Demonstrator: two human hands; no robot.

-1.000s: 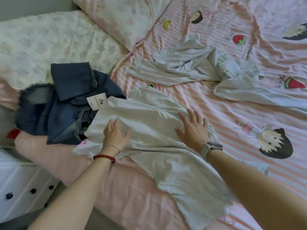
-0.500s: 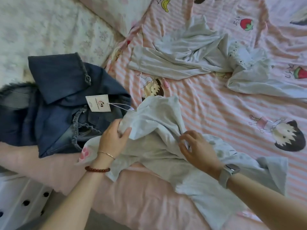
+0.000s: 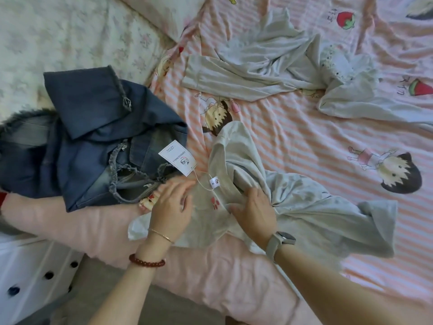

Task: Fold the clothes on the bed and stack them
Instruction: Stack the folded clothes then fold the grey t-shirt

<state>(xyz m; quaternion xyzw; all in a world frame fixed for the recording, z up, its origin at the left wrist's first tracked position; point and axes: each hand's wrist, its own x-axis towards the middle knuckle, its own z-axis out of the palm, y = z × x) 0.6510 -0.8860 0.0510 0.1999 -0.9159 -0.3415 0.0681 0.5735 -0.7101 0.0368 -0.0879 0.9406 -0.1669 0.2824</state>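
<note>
A light grey T-shirt (image 3: 293, 207) lies crumpled near the bed's front edge, collar label up, with a white hang tag (image 3: 177, 158) on a string. My left hand (image 3: 172, 207) rests flat on its left part, fingers stretched out and blurred. Just right of the collar, my right hand (image 3: 254, 212) holds the shirt, fingertips tucked into a fold, and the cloth bunches toward it. A dark blue denim garment (image 3: 93, 141) lies heaped to the left. Another pale long-sleeved garment (image 3: 269, 66) is spread at the back.
The pink striped cartoon sheet (image 3: 316, 141) covers the bed. Flowered pillows (image 3: 70, 43) sit at the back left. A white drawer unit with dark knobs (image 3: 28, 277) stands beside the bed at the lower left.
The T-shirt has been turned so its collar label and inner front show. My left hand let go of the bunched cloth and now lies flat. My right hand moved to the collar.
</note>
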